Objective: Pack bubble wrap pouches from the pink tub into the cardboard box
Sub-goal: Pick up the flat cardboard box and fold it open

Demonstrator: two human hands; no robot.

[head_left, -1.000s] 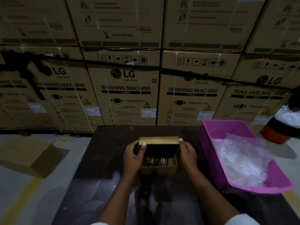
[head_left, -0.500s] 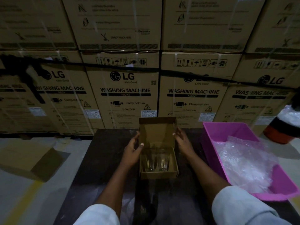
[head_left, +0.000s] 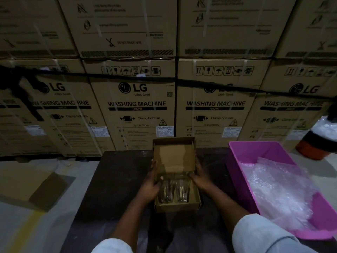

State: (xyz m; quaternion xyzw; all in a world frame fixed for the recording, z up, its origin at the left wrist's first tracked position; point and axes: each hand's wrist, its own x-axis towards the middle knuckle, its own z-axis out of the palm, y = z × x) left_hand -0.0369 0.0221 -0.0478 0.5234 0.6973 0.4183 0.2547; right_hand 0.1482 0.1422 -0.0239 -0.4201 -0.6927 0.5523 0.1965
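Note:
A small cardboard box (head_left: 177, 206) stands on the dark table (head_left: 113, 189), its lid (head_left: 174, 157) raised upright. Two clear glasses (head_left: 175, 191) lie side by side inside it. My left hand (head_left: 150, 189) grips the box's left wall, thumb over the rim. My right hand (head_left: 200, 177) holds the right wall, thumb on the rim near the lid hinge. The pink tub (head_left: 255, 150) sits to the right with a heap of clear bubble wrap pouches (head_left: 279, 190) in it.
A wall of large LG washing machine cartons (head_left: 136, 99) stands behind the table. A flat piece of cardboard (head_left: 31, 187) lies on the floor at left. An orange and black object (head_left: 315, 145) wrapped in plastic is at the far right.
The lid went from half-lowered over the box to fully upright. Both hands slid from the lid's sides down to the box walls.

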